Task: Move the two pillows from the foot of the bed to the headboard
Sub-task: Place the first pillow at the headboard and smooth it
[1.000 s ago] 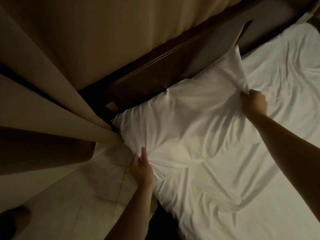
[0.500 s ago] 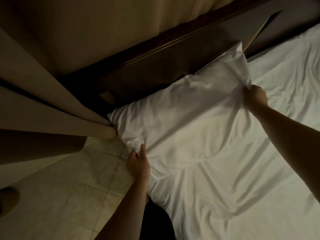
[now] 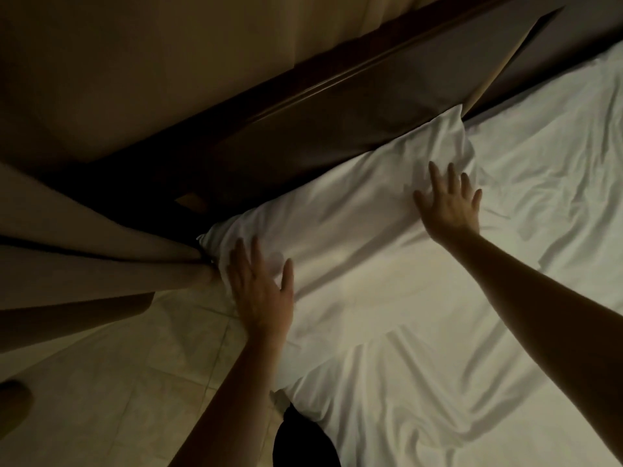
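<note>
One white pillow [image 3: 340,210] lies flat on the bed against the dark wooden headboard [image 3: 337,109]. My left hand [image 3: 261,291] rests open, fingers spread, on the pillow's near left corner at the mattress edge. Over the pillow's right end my right hand [image 3: 450,203] lies open and palm down, fingers apart. Neither hand grips the fabric. No second pillow shows in the view.
A wrinkled white sheet [image 3: 472,332] covers the mattress to the right. Beige curtain folds [image 3: 84,251] hang at the left, touching the pillow's corner. Pale floor tiles [image 3: 118,382] run along the bedside. A dark shape [image 3: 303,439] sits at the bottom by the bed edge.
Both hands have let go of the pillow's corners and now lie open and flat on it. The pillow has settled lower against the headboard.
</note>
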